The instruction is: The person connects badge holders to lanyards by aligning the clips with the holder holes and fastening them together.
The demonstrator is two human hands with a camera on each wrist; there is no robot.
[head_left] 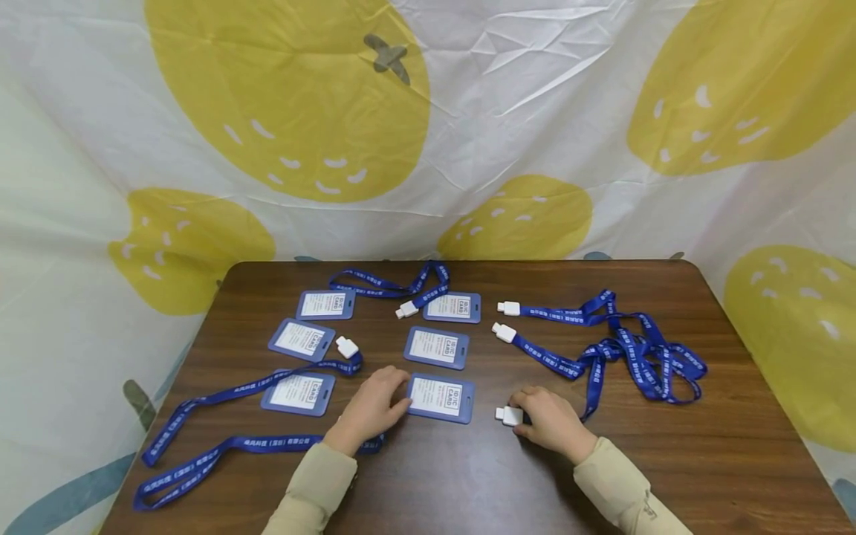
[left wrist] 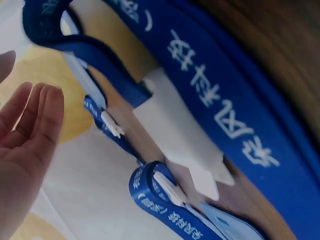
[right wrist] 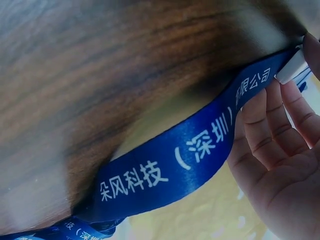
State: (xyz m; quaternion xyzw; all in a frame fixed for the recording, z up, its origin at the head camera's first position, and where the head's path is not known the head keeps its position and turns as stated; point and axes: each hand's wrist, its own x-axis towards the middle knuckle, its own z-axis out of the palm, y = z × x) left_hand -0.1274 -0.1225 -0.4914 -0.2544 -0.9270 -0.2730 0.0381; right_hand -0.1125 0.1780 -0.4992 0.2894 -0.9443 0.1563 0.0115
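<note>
My left hand (head_left: 374,409) is at the left edge of a blue ID card holder (head_left: 440,398) in the front row. In the left wrist view its fingers (left wrist: 47,115) stand apart from the thumb, with nothing between them. My right hand (head_left: 551,422) pinches the white plastic clip (head_left: 510,416) of a blue lanyard between thumb and fingertips. From that clip the printed strap (right wrist: 185,155) runs back under the palm in the right wrist view. A lanyard strap (head_left: 277,444) passes beneath my left wrist.
Two more card holders (head_left: 438,347) lie behind the front one, and a column of others (head_left: 297,392) is on the left. A lanyard with a white clip (head_left: 347,347) crosses that column. Tangled lanyards (head_left: 642,349) spread at right. A patterned curtain (head_left: 468,111) hangs behind the table.
</note>
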